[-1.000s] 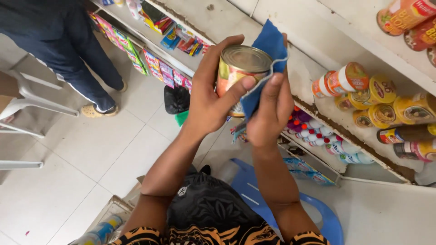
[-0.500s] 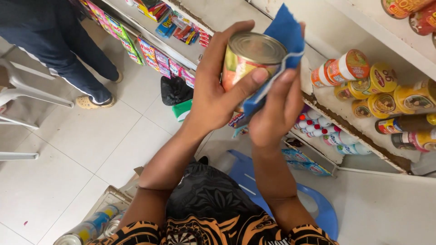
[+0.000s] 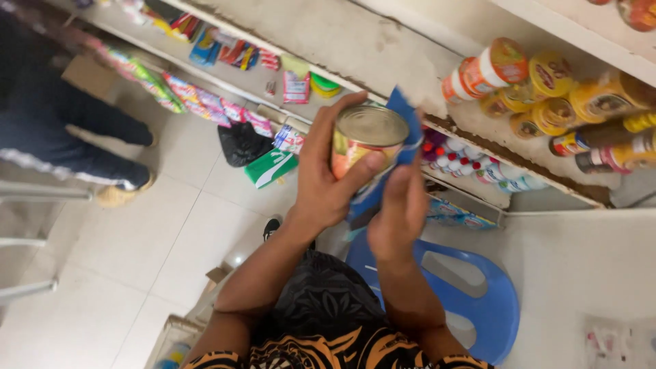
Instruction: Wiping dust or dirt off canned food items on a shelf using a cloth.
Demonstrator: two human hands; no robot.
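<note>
My left hand (image 3: 326, 172) grips a round tin can (image 3: 366, 137) with a silver lid and an orange label, held up in front of the shelves. My right hand (image 3: 401, 208) presses a blue cloth (image 3: 403, 143) against the can's right side; the cloth wraps behind the can and hangs down between my hands. The far side of the can is hidden by the cloth.
White shelves (image 3: 383, 55) carry several cans and jars (image 3: 547, 89) at the upper right and packets (image 3: 225, 48) at the upper left. A blue plastic chair (image 3: 478, 294) stands below my arms. Another person's legs (image 3: 61, 130) stand at the left on the tiled floor.
The view has shifted and my hands with the can sit lower and further right in it. My right hand has slid down the can's side with the cloth.
</note>
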